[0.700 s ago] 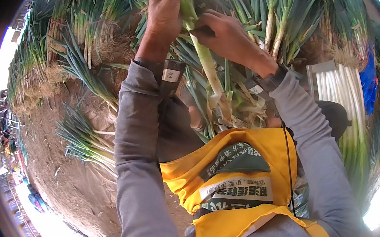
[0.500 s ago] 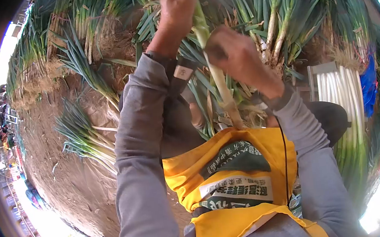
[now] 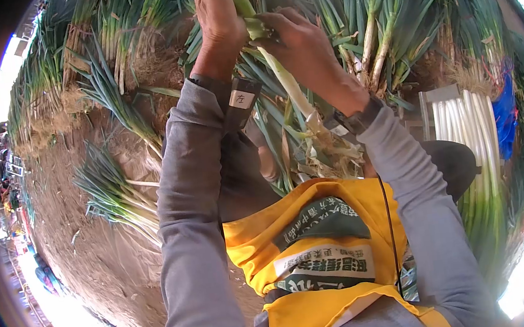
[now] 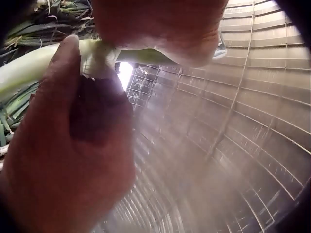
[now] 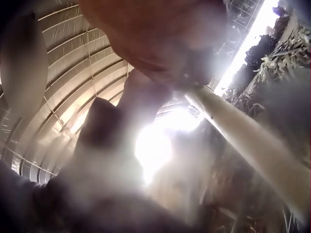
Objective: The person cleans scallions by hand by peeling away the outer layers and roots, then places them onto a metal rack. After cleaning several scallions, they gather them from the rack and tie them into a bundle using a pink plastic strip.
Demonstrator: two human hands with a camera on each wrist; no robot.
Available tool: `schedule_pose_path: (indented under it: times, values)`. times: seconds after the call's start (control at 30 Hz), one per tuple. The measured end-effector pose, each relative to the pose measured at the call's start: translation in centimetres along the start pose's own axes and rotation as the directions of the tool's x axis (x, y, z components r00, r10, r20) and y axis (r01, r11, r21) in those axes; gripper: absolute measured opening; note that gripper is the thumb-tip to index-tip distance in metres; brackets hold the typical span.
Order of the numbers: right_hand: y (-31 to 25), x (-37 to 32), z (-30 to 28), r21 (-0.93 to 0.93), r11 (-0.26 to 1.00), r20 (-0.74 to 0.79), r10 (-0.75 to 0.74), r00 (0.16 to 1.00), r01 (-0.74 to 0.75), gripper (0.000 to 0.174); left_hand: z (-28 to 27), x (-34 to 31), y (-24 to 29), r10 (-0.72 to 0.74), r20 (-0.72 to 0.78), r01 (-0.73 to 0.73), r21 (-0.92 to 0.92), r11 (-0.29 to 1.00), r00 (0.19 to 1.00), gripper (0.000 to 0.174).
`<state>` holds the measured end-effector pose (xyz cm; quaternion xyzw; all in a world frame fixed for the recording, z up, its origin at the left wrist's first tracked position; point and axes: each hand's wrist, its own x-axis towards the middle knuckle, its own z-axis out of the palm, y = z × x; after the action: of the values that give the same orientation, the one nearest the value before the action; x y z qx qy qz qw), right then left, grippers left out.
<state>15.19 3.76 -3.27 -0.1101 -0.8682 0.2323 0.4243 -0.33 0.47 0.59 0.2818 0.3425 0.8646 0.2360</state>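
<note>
A big green onion (image 3: 289, 82) slants between my hands, white shank toward my lap and green part at the top of the head view. My left hand (image 3: 221, 19) grips its green upper part. Just below, my right hand (image 3: 311, 48) pinches the stalk where the leaves meet the shank. The left wrist view shows the right thumb and fingers on the pale stalk (image 4: 26, 68), close to the left hand (image 4: 160, 29). Dry peeled leaves and husks (image 3: 337, 153) lie under the onion's lower end.
Unpeeled green onions (image 3: 381, 26) stand bunched ahead and to both sides. Cleaned white onions (image 3: 466, 125) lie in a metal holder at right, next to blue plastic (image 3: 505, 118). A loose bunch (image 3: 119, 190) rests on bare soil at left. A yellow apron (image 3: 313, 234) covers my lap.
Both hands shifted right with the onion, then back left and up. The right hand, blurred and lower beside the stalk half a second ago, now pinches it near the left hand.
</note>
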Motion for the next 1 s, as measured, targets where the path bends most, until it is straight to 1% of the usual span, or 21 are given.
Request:
schedule_pose_path:
  times: [0.03,0.07,0.13,0.17,0.2,0.27,0.3,0.37,0.4,0.47,0.5,0.53,0.57,0.63,0.7,0.77,0.8,0.87,0.93,0.97,1.0]
  values:
    - [0.2,0.1,0.5,-0.027,1.0,0.019,0.003,1.0,-0.003,0.024,0.1,-0.1,0.2,0.027,0.016,-0.027,-0.017,0.999,1.0,0.066]
    - [0.3,0.1,1.0,-0.051,0.999,0.043,0.006,0.999,-0.004,0.023,0.4,-0.2,0.4,0.025,0.01,-0.025,-0.015,1.0,1.0,0.066]
    - [0.7,0.4,1.1,-0.027,0.999,0.076,0.039,0.996,-0.037,0.021,0.5,-0.3,0.5,-0.011,-0.088,0.012,0.001,1.0,0.996,0.062]
    - [0.7,0.5,0.9,-0.01,0.998,0.099,0.069,0.993,-0.068,0.019,0.0,-0.2,0.6,0.027,0.024,-0.027,0.007,1.0,0.999,0.046]
    - [0.8,0.4,0.6,-0.01,0.998,0.099,0.068,0.993,-0.068,0.019,-0.4,-0.2,0.6,0.028,0.024,-0.028,0.007,1.0,0.999,0.046]
    - [0.9,0.5,0.0,0.001,1.0,0.174,0.028,0.984,-0.029,0.02,-1.1,0.1,0.8,-0.092,0.103,0.092,0.003,0.996,0.99,0.024]
    - [0.6,0.1,-0.4,0.004,1.0,0.17,0.023,0.985,-0.024,0.02,-0.2,-0.3,1.3,-0.035,0.064,0.032,0.047,0.998,0.997,0.019]
    - [-0.3,-1.5,-1.4,0.071,0.993,0.235,0.078,0.969,-0.097,0.022,-0.7,-0.1,1.9,-0.039,0.085,0.037,0.034,0.999,0.996,0.019]
    - [-0.5,-2.7,-1.8,0.072,0.993,0.238,0.076,0.968,-0.096,0.022,-1.0,-0.2,2.1,-0.05,0.105,0.049,0.015,0.999,0.993,0.02]
    - [-0.2,-5.5,-2.6,0.078,0.984,0.314,0.125,0.941,-0.157,0.023,-2.3,1.1,1.8,-0.048,0.09,0.05,-0.02,0.999,0.995,0.022]
    - [0.0,-6.5,-3.2,0.08,0.985,0.315,0.119,0.942,-0.151,0.023,-2.9,1.7,1.9,-0.015,0.056,0.016,-0.013,1.0,0.998,0.022]
    - [0.3,-7.5,-3.9,0.039,0.966,0.37,0.224,0.902,-0.255,0.022,-3.3,1.9,2.1,0.018,0.022,-0.018,-0.003,1.0,1.0,0.023]
    - [0.8,-8.7,-4.6,-0.009,0.936,0.419,0.324,0.848,-0.353,0.021,-3.7,1.9,2.3,0.035,0.043,-0.034,-0.024,0.999,0.998,0.024]
    - [3.7,-13.2,-4.7,-0.198,0.899,0.449,0.438,0.779,-0.392,0.022,-3.7,1.7,2.9,0.061,0.041,-0.061,-0.004,0.998,0.997,0.025]
    - [6.6,-18.9,-4.7,-0.391,0.819,0.617,0.572,0.54,-0.42,0.026,-3.5,1.5,3.0,0.086,0.039,-0.087,0.009,0.996,0.996,0.026]
    - [9.9,-25.7,-4.3,-0.504,0.839,0.778,0.545,0.312,-0.206,0.037,-3.5,1.3,2.8,0.073,0.072,-0.075,0.022,0.997,0.995,0.028]
    - [10.3,-27.0,-4.2,-0.504,0.839,0.779,0.544,0.312,-0.206,0.037,-3.1,1.1,2.8,0.073,0.072,-0.075,0.022,0.997,0.995,0.028]
    - [10.9,-28.0,-3.8,-0.578,0.814,0.81,0.58,0.088,-0.056,0.035,-2.3,0.6,3.3,0.107,0.06,-0.111,0.06,0.992,0.992,0.029]
    - [9.6,-24.4,-4.3,-0.467,0.876,0.839,0.482,0.253,-0.118,0.035,-2.3,0.6,3.2,0.063,0.04,-0.065,0.054,0.996,0.997,0.03]
    - [7.8,-21.1,-4.3,-0.411,0.893,0.763,0.448,0.467,-0.185,0.033,-2.3,1.0,2.9,0.071,0.045,-0.073,0.048,0.996,0.996,0.031]
    - [5.7,-17.5,-4.1,-0.345,0.908,0.637,0.412,0.652,-0.237,0.031,-2.3,1.1,2.5,0.074,0.049,-0.076,0.04,0.996,0.996,0.031]
